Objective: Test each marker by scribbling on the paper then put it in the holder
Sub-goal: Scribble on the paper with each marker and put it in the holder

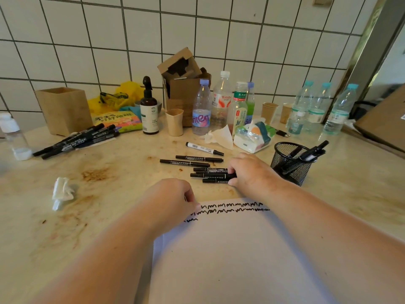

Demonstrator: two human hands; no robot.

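A white paper (236, 255) lies at the front of the counter, with rows of black scribbles (230, 208) along its top edge. My left hand (173, 200) rests with curled fingers on the paper's top left corner. Just beyond the paper lie several black markers (210, 175). My right hand (252, 172) reaches over their right ends, fingers curled round the middle marker (213, 175). A white-bodied marker (203, 148) lies further back. The black mesh holder (290, 162) stands right of my right hand with a few markers in it.
A second pile of black markers (76, 140) lies at the left by a wooden box (63, 110). Several bottles (221, 102), paper cups, a cardboard box (184, 84) and a tissue pack (252, 137) crowd the back. A crumpled tissue (62, 191) lies left of my left hand.
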